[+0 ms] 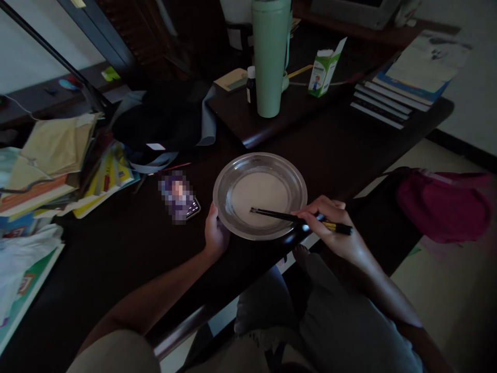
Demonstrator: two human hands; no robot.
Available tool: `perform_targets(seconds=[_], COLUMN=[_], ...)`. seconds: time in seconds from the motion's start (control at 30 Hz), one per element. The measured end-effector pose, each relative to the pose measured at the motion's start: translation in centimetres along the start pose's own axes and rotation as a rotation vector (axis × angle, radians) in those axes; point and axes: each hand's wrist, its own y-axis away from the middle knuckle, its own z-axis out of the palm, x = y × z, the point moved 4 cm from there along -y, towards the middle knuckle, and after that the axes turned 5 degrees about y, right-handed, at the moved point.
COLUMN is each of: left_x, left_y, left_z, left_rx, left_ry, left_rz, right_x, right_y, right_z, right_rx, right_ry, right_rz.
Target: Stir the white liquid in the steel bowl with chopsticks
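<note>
A round metal plate (225, 178) holding pale liquid or batter sits near the front edge of a dark table (128, 243). My left hand (215, 231) grips the plate's near-left rim. My right hand (334, 228) holds a pair of dark chopsticks (279, 215) whose tips rest in the pale contents. A phone (182, 199) lies on the table just left of the plate.
A tall green flask (269, 57) and a small carton (323, 67) stand behind the plate on a raised tray. Stacked books (404, 85) lie at the back right, piles of papers and books (58, 166) at the left. A red cloth (442, 207) lies at the right.
</note>
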Motion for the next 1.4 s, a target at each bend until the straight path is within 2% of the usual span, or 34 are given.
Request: perform_targets(seconds=[0.13, 0.23, 0.5, 0.63, 0.77, 0.87, 1.0, 1.2, 1.3, 1.4], left_x=[0.1, 0.3, 0.0, -0.4, -0.3, 0.1, 0.3, 0.3, 0.4, 0.4], left_y=[0.1, 0.3, 0.2, -0.1, -0.3, -0.2, 0.0, 0.2, 0.1, 0.1], left_z=[0.0, -0.1, -0.5, -0.5, -0.4, -0.3, -0.1, 0.0, -0.2, -0.4], left_rx=[-0.009, 0.0, 0.019, -0.001, -0.015, -0.021, 0.006, 0.015, 0.0, -0.017], left_ry=[0.006, 0.007, 0.023, 0.022, 0.014, 0.025, 0.041, 0.048, 0.034, 0.018], left_rz=[-0.003, -0.003, -0.022, -0.005, 0.001, 0.001, -0.004, -0.017, -0.017, -0.003], right_x=[0.7, 1.1, 1.5, 1.4, 0.8, 0.2, -0.2, 0.7, 1.0, 1.2], right_y=[-0.9, -1.4, -0.4, 0.5, 1.0, 0.9, 0.4, -0.9, -1.4, -1.2], right_z=[2.4, 2.7, -0.9, -2.6, -3.5, -3.1, -1.0, 2.3, 2.3, 1.2], right_rx=[0.059, 0.13, 0.274, 0.224, 0.113, 0.013, -0.033, 0.048, 0.127, 0.193], right_ry=[0.05, 0.081, 0.174, 0.115, 0.082, 0.016, -0.051, 0.029, 0.078, 0.139], right_rz=[-0.028, -0.028, 0.036, 0.057, 0.073, 0.054, 0.004, -0.051, -0.053, -0.026])
